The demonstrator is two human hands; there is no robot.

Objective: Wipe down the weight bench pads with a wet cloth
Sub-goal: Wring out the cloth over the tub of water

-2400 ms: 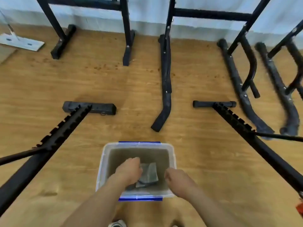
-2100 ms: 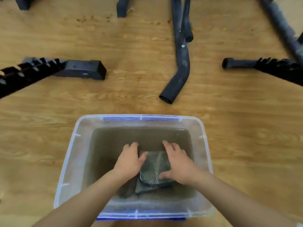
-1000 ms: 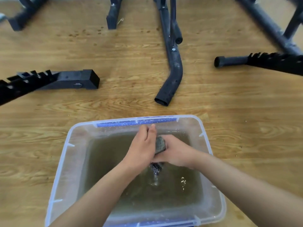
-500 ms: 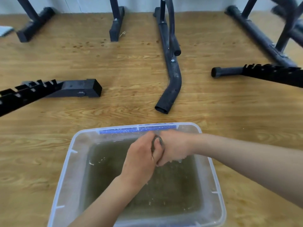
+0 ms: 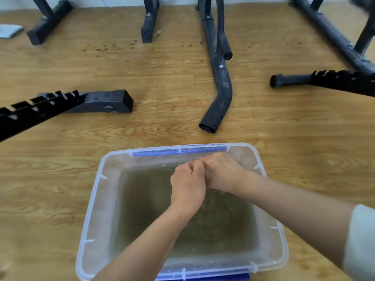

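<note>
A clear plastic tub with murky water stands on the wooden floor right below me. Over its far half, my left hand and my right hand are clenched into fists and pressed together. The grey cloth is squeezed between them; only a dark sliver of it shows at the left thumb. Both fists are above the water surface. No bench pad is in view.
Black bench frames surround the tub: a notched bar with a square foot at left, a bent tube ahead, a notched bar at right. Further rack feet stand near the wall.
Both hands lifted the grey cloth out of the water, bunched it and closed around it. The fists have since drawn tighter together, hiding nearly all the cloth.
</note>
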